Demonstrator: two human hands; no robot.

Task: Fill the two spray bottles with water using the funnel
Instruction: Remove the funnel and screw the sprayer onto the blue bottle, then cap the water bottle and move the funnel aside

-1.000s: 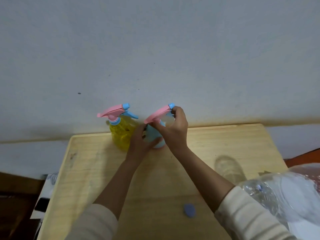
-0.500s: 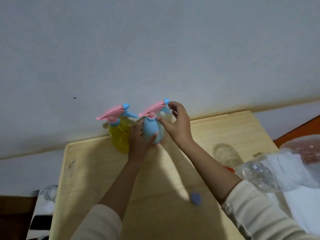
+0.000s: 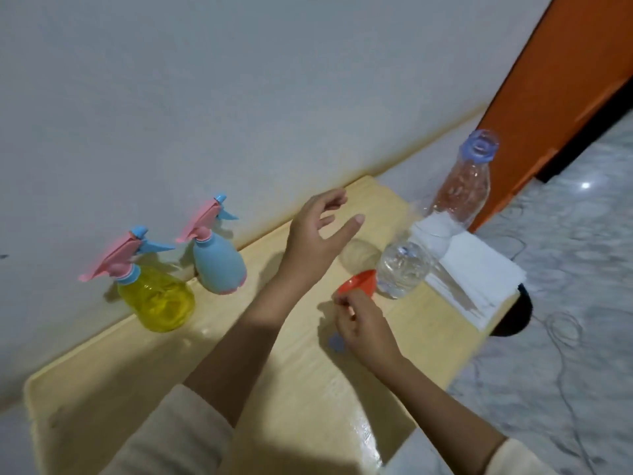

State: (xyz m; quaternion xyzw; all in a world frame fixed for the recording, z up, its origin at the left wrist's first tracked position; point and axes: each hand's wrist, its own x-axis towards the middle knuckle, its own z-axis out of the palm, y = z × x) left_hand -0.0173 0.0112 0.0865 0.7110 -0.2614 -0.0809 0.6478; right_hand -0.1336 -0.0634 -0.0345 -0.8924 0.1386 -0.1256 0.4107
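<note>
The orange funnel (image 3: 359,282) is pinched by the right hand (image 3: 363,325), its spout hidden behind the fingers; the left hand (image 3: 317,243) is spread open, empty, above the table (image 3: 137,389); a blurred blue cap (image 3: 336,342) is half covered.

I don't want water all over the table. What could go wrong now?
1. The open water bottle stands uncapped at the table's far edge beside the white papers; the left hand reaching that way might tip it.
2. Both spray bottles, yellow and blue, still wear their spray heads, so the orange funnel at the right hand can't go in yet.
</note>
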